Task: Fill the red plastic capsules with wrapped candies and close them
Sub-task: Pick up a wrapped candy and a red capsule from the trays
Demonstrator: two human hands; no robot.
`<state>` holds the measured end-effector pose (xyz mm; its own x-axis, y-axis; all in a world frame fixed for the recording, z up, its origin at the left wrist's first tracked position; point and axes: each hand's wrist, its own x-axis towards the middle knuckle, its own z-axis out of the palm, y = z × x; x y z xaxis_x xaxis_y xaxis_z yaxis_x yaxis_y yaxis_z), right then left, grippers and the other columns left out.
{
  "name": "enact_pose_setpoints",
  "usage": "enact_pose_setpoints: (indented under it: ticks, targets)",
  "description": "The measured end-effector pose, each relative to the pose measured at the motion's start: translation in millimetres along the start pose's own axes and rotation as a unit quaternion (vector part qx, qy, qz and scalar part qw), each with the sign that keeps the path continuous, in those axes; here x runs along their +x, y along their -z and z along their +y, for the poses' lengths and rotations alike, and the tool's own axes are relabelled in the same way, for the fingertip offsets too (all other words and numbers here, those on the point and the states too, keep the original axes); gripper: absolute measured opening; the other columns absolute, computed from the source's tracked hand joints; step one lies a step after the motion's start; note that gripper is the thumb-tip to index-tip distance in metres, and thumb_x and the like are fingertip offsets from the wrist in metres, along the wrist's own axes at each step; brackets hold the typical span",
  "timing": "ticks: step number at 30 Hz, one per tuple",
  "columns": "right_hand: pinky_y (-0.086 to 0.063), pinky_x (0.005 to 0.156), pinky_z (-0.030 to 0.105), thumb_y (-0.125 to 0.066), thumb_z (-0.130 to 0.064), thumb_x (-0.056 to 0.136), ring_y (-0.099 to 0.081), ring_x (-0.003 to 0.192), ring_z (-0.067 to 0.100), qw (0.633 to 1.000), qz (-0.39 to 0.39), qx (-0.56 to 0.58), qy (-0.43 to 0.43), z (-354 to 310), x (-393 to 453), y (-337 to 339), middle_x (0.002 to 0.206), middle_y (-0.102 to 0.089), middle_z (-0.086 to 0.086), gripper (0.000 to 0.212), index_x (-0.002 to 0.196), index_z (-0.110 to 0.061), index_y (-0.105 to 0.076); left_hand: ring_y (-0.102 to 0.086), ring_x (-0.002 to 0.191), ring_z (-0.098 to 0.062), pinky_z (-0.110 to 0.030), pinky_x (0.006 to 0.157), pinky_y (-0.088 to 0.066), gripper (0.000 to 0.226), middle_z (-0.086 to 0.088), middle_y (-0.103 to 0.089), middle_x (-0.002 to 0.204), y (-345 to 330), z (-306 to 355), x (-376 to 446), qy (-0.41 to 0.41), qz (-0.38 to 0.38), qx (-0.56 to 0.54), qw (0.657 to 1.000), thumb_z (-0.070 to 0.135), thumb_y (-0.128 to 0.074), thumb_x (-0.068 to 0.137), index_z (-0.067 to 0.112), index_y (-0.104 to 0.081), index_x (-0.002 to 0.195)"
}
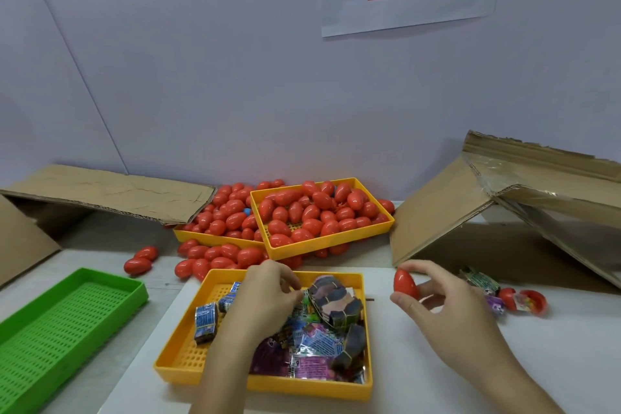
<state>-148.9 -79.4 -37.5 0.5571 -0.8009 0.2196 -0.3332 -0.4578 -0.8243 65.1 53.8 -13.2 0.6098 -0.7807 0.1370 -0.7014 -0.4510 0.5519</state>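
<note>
My right hand holds a red capsule half between thumb and fingers, just right of the near yellow tray. That tray holds wrapped candies and banded bundles of wrappers. My left hand reaches into it and pinches a candy wrapper at the fingertips. Many closed red capsules fill two yellow trays at the back and spill onto the table. An open capsule with candy inside lies at the right.
An empty green perforated tray sits at the left. Flattened cardboard lies at the back left and a tipped cardboard box at the right. A few loose candies lie under the box edge. A white wall with a paper sign stands behind.
</note>
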Motion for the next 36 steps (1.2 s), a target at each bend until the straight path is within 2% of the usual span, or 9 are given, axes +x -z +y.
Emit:
enact_pose_setpoints:
  ticks: [2,5,8,11,15,21,28,32,36]
  targets:
    - [-0.045,0.057,0.010,-0.075,-0.041,0.078,-0.059,0.077,0.006,0.999,-0.019,-0.043,-0.013,1,0,-1,0.086,-0.059,-0.021,0.035,0.099,-0.052,-0.049,-0.052,0.060,-0.007,-0.012,0.049,-0.038,0.015,0.008,-0.052,0.065,-5,1,0,-0.013,-0.021,0.026,0.999,0.021,-0.069,0.091,0.017,-0.073,0.105]
    - [-0.042,0.052,0.007,-0.074,-0.042,0.079,-0.057,0.073,0.005,0.997,-0.027,-0.068,-0.018,1,-1,-3,0.081,-0.053,-0.026,0.040,0.108,-0.050,-0.048,-0.058,0.095,-0.028,-0.039,0.079,-0.053,0.026,0.003,-0.049,0.078,-11,2,1,-0.030,-0.058,0.068,0.996,0.022,-0.062,0.094,0.022,-0.069,0.119]
    - [-0.043,0.055,0.007,-0.074,-0.042,0.079,-0.057,0.073,0.005,0.997,-0.030,-0.075,-0.023,0,-1,-4,0.082,-0.053,-0.025,0.042,0.111,-0.048,-0.047,-0.052,0.108,-0.024,-0.045,0.089,-0.053,0.025,-0.001,-0.060,0.098,-11,2,-1,-0.015,-0.064,0.069,0.995,0.025,-0.065,0.093,0.024,-0.073,0.116]
    - [-0.045,0.059,0.009,-0.075,-0.041,0.079,-0.059,0.073,0.006,0.996,-0.032,-0.077,-0.028,0,0,-4,0.084,-0.055,-0.021,0.042,0.110,-0.047,-0.047,-0.053,0.105,-0.020,-0.043,0.084,-0.054,0.016,0.001,-0.065,0.102,-10,1,-1,-0.020,-0.038,0.069,0.997,0.025,-0.072,0.089,0.020,-0.078,0.102]
    - [-0.044,0.057,0.008,-0.075,-0.042,0.079,-0.058,0.073,0.006,0.995,-0.036,-0.081,-0.034,-1,-1,-4,0.081,-0.053,-0.024,0.042,0.110,-0.047,-0.048,-0.044,0.098,-0.015,-0.037,0.084,-0.050,0.014,0.009,-0.049,0.093,-8,1,-1,-0.033,-0.016,0.088,0.995,0.025,-0.071,0.088,0.023,-0.076,0.102]
    - [-0.047,0.061,0.010,-0.074,-0.044,0.078,-0.060,0.073,0.006,0.994,-0.041,-0.095,-0.037,-2,-2,-3,0.081,-0.052,-0.026,0.044,0.114,-0.047,-0.049,-0.052,0.074,-0.004,-0.013,0.057,-0.039,0.010,0.010,-0.057,0.087,-7,3,0,-0.026,-0.009,0.028,0.999,0.016,-0.065,0.091,0.024,-0.068,0.096]
    - [-0.056,0.087,0.025,-0.065,-0.048,0.086,-0.063,0.094,0.007,0.976,-0.071,-0.202,-0.029,-12,-5,-2,0.125,-0.062,-0.013,0.062,0.140,-0.046,-0.034,-0.053,0.070,-0.004,-0.009,0.052,-0.035,0.017,0.013,-0.059,0.086,-8,7,-1,-0.033,-0.004,0.004,0.999,0.011,-0.061,0.091,0.028,-0.062,0.089]
    - [-0.051,0.091,0.024,-0.065,-0.045,0.088,-0.057,0.110,0.006,0.967,-0.086,-0.238,-0.014,-12,-7,0,0.131,-0.057,-0.014,0.054,0.135,-0.044,-0.038,-0.057,0.071,-0.007,-0.012,0.053,-0.041,0.018,0.008,-0.062,0.084,-10,9,-1,-0.020,0.020,-0.031,0.999,0.006,-0.062,0.089,0.024,-0.066,0.092]
    - [-0.046,0.100,0.023,-0.065,-0.038,0.090,-0.051,0.117,0.005,0.964,-0.108,-0.241,0.005,-9,-9,-1,0.134,-0.053,-0.017,0.046,0.130,-0.044,-0.044,-0.057,0.064,-0.007,-0.011,0.051,-0.044,0.020,0.004,-0.062,0.075,-6,12,0,0.012,0.114,-0.098,0.989,-0.001,-0.062,0.088,0.019,-0.067,0.087]
